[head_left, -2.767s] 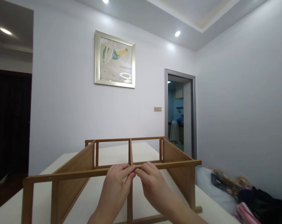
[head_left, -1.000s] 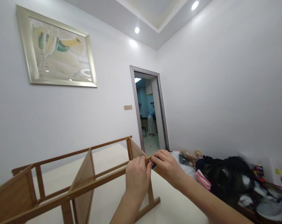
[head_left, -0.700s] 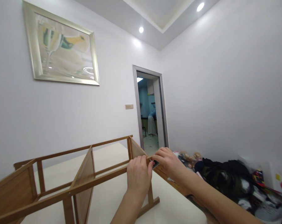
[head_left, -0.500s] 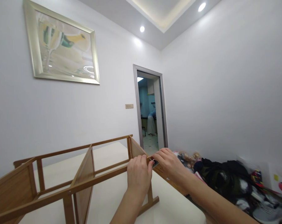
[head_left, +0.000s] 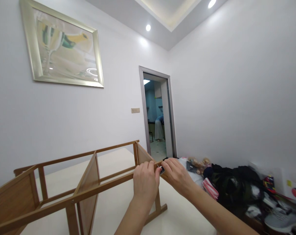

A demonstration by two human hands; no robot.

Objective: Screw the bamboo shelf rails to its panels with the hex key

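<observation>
A brown wooden shelf rack [head_left: 116,181] lies on its side across a cream-white surface, its shelf panels standing upright. My left hand [head_left: 145,181] is closed over the near rail close to the rack's right end, with the thumb on the right. Just beyond it, my right hand [head_left: 175,173] is closed at the rail's end, fingers bent and pinched together. Between the two hands shows a thin silvery metal piece [head_left: 159,166], at the right fingertips. Most of it is hidden, so its exact kind cannot be made out.
The cream-white tabletop [head_left: 179,209] lies under the rack. To the right is a pile of dark bags and clothes [head_left: 236,182], with a grey shoe [head_left: 282,220] near it. An open doorway [head_left: 157,111] stands behind; a person [head_left: 159,127] bends over in the room beyond.
My right hand has shifted slightly and turned at the rail's end, its forearm now lower. My left hand keeps its hold on the rack. The view has moved a little.
</observation>
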